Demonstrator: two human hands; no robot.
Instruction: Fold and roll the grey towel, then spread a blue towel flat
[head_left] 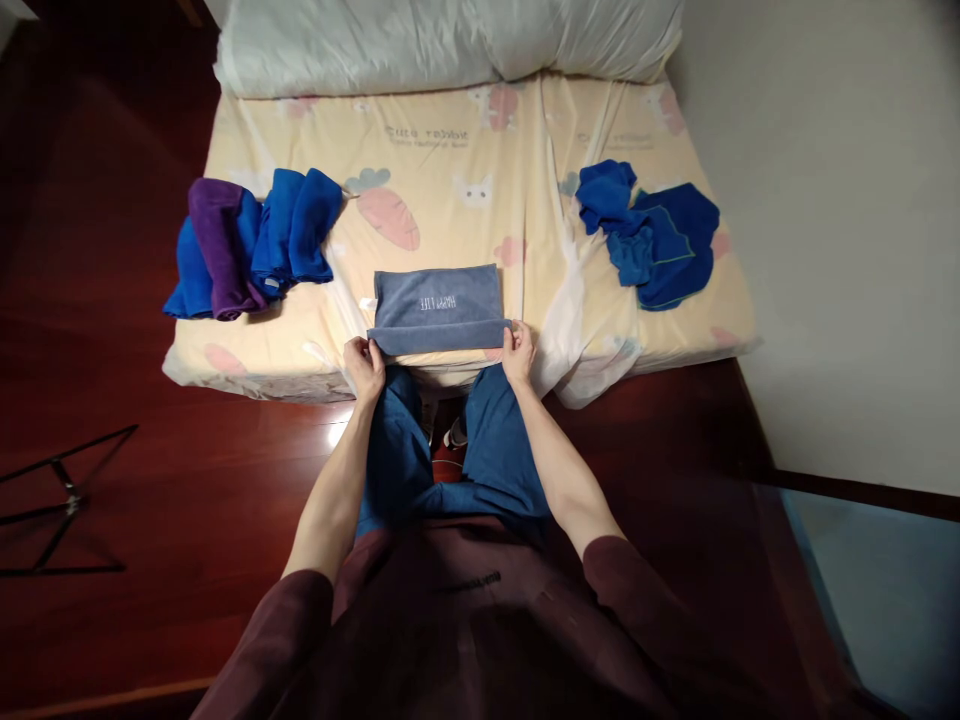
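A grey-blue towel with white lettering lies flat near the front edge of the bed, its near edge folded over into a band. My left hand pinches the left corner of that band. At the band's right end, my right hand has its fingers closed on the other corner. A small white tag sticks out from the towel's left side.
Rolled blue towels and a purple one sit on the bed's left. Crumpled blue cloths lie at the right. A pale quilt lies across the back. Black stand legs are on the floor, left.
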